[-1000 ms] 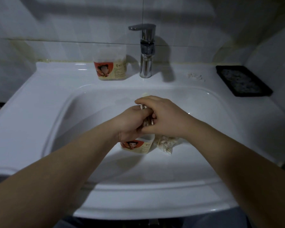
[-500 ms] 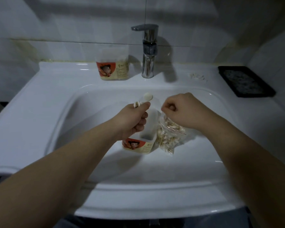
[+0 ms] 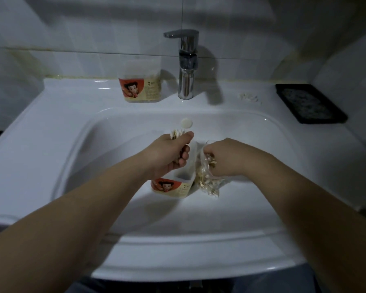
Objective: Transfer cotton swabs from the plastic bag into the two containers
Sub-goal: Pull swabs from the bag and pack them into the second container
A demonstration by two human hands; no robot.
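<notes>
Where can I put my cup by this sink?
Bare: the sink's left ledge, beside the back container, and the basin floor nearest the person. Crowded: mid-basin, with left hand, right hand, front container and plastic bag; the right ledge, with loose swabs and black tray.

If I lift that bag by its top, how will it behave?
Probably floppy: the bag is thin clear film, crumpled and sagging below the right hand gripping its top. Likely light, since only swabs fill it. The loose swabs would probably slump to the bottom, and it may swing against the container beside it.
</notes>
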